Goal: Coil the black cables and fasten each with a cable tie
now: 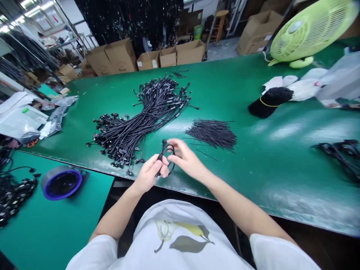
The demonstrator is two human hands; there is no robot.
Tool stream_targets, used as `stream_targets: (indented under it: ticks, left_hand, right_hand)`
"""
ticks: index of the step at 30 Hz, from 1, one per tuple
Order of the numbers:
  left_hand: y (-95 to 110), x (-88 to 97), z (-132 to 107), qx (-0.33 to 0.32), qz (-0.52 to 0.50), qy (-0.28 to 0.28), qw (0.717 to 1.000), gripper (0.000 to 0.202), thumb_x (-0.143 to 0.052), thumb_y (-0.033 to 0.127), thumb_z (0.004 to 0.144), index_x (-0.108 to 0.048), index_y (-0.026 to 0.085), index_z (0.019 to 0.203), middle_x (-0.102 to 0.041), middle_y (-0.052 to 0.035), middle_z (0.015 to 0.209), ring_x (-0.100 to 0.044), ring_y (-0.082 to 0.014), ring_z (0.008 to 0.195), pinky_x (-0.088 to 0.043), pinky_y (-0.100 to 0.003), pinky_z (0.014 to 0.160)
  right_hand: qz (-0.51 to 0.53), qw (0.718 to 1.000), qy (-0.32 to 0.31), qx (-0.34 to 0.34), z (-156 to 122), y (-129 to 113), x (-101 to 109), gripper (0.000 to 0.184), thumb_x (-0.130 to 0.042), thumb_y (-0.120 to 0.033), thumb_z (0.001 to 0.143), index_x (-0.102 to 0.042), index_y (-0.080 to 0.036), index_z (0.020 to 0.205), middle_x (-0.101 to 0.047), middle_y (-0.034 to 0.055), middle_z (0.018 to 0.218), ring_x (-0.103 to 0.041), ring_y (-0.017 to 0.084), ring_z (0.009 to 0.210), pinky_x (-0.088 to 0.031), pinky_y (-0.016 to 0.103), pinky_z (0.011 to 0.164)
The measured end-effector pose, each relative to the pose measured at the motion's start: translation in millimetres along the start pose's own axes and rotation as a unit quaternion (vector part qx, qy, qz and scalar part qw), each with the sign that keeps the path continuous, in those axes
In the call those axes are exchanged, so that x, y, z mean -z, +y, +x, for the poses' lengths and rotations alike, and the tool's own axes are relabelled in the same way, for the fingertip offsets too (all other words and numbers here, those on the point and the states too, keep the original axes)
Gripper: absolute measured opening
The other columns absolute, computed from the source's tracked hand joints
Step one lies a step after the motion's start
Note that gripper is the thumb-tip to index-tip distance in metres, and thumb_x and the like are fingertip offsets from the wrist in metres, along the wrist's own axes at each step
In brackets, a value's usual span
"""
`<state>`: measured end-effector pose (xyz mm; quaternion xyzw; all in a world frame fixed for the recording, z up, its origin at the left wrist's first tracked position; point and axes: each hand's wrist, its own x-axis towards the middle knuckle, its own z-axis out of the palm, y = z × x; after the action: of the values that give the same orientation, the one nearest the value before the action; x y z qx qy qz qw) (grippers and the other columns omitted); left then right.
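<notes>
Room: a workshop, with cardboard cartons (120, 56) stacked along the far side and dark cables hanging behind them.

Bench: a long green-topped bench (253, 168) runs across the view, with a teal side table (47, 228) at its left end.

Bench, right: a green fan (309, 32) stands at the far corner near white bags (306, 88). A black bundle (270, 101) tied with a yellow band lies in front of them, and a loose cable tangle (337, 157) lies nearer the edge.

Bench, left: clear plastic bags (19, 120) lie at the edge.

Side table: a tape roll (62, 183) sits beside a heap of connectors (17, 195).

Bench, centre: a large fanned heap of connector cables (146, 116) lies loose and unbound, many still there. Just right of it lies a pile of thin black pieces (212, 133).

Left hand (147, 173): closed around a looped black cable (165, 152), at the bench's near edge.

Right hand (187, 159): fingers curved against the same loop; whether they grip it, I cannot tell.
</notes>
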<state>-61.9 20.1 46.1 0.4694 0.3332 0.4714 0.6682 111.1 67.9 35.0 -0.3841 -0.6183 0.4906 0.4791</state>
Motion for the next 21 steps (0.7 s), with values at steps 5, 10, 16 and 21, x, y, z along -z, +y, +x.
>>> stream_targets:
  ticks: [5, 10, 16, 21]
  left_hand:
    - [-29, -9.9, 5, 0.039, -0.016, 0.090, 0.995, 0.044, -0.055, 0.058, 0.087, -0.054, 0.016, 0.077, -0.052, 0.0007, 0.064, -0.059, -0.0165, 0.073, -0.046, -0.032, 0.080]
    - [-54, -3.6, -7, 0.069, 0.038, 0.069, 0.994, 0.044, -0.046, 0.062, 0.090, -0.047, 0.018, 0.085, -0.046, 0.0039, 0.066, -0.050, -0.0118, 0.062, -0.043, -0.028, 0.068]
    - [-46, 5.5, -21, 0.082, 0.274, -0.086, 0.954, 0.036, -0.052, 0.044, 0.092, -0.049, 0.015, 0.113, -0.054, -0.0015, 0.078, -0.053, -0.0159, 0.070, -0.045, -0.031, 0.071]
    - [-65, 3.2, -28, 0.152, 0.302, -0.095, 0.936, 0.037, -0.054, 0.046, 0.089, -0.058, 0.013, 0.106, -0.058, -0.0046, 0.079, -0.056, -0.0194, 0.074, -0.048, -0.036, 0.076]
  right_hand:
    - [0.222, 0.965, 0.057, -0.130, -13, 12, -26, 0.031, -0.056, -0.049, 0.087, -0.052, -0.019, 0.080, -0.032, -0.0085, 0.057, -0.026, 0.006, 0.045, -0.022, 0.019, 0.041]
    - [0.258, 0.946, 0.029, -0.196, -27, 8, -41, 0.037, -0.056, -0.059, 0.085, -0.050, -0.023, 0.087, -0.047, -0.0059, 0.066, -0.040, 0.006, 0.045, -0.030, 0.018, 0.038]
    - [0.241, 0.952, 0.043, -0.185, -43, 9, -51, 0.042, -0.048, -0.064, 0.089, -0.051, -0.023, 0.100, -0.060, 0.0016, 0.090, -0.052, 0.009, 0.057, -0.036, 0.018, 0.040]
    - [0.251, 0.950, 0.027, -0.185, -46, 13, -50, 0.039, -0.058, -0.058, 0.086, -0.053, -0.023, 0.104, -0.051, -0.0048, 0.071, -0.049, 0.007, 0.053, -0.039, 0.017, 0.045]
